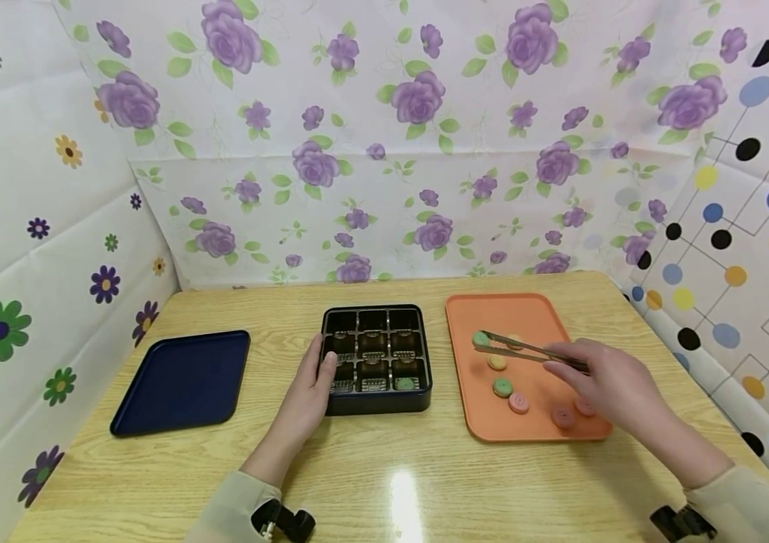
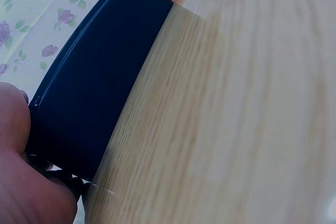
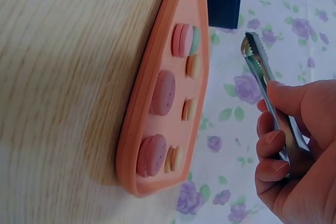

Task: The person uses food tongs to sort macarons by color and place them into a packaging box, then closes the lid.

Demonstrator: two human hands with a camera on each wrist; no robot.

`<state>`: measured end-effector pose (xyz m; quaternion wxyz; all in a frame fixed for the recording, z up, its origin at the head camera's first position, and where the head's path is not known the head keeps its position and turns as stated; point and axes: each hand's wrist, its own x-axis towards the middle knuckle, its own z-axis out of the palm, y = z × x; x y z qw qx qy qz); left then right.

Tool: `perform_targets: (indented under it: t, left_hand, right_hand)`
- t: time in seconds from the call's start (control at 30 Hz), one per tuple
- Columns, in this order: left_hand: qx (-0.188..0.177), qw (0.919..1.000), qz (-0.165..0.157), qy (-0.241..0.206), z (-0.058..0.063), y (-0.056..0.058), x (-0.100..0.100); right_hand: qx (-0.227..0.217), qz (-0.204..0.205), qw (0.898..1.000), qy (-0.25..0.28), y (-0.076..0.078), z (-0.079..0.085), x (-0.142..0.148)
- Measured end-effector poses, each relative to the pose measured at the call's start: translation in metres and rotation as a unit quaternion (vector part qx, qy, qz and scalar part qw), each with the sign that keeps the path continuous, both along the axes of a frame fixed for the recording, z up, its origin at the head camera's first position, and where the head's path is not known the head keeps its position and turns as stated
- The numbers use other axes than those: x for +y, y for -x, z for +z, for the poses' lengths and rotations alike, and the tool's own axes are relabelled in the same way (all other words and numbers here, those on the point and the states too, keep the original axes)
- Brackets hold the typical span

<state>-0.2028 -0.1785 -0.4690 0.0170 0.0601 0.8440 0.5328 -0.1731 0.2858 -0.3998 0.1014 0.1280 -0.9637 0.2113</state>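
Note:
A black box (image 1: 376, 403) with a clear divided insert stands mid-table, and a green macaron (image 1: 405, 384) sits in its front right compartment. My left hand (image 1: 306, 385) holds the box by its left side, thumb at the rim. In my right hand (image 1: 611, 377) are metal tongs (image 3: 265, 77). Their tips are around a green macaron (image 1: 481, 339) above the orange tray (image 1: 507, 309). On that tray lie another green macaron (image 1: 503, 388), yellow macarons (image 1: 497, 362) and pink macarons (image 1: 519, 403).
A dark blue tray (image 1: 181, 385) lies on the left of the wooden table (image 1: 357, 475). Flower-patterned cloth (image 1: 371, 151) hangs behind the table, and patterned sheets flank both sides. Some table surface separates the box from each tray.

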Motion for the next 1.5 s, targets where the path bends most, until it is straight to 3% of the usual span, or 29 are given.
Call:
perform_targets:
  t: [0.97, 1.5]
  left_hand:
    - [0.002, 1.0, 0.001, -0.001, -0.001, 0.0, 0.0]
    - [0.011, 0.9999, 0.001, -0.002, -0.001, 0.001, 0.0]
  right_hand:
    - [0.037, 0.053, 0.998, 0.012, 0.007, 0.006, -0.037]
    - [0.022, 0.071, 0.997, 0.021, 0.016, 0.009, -0.062]
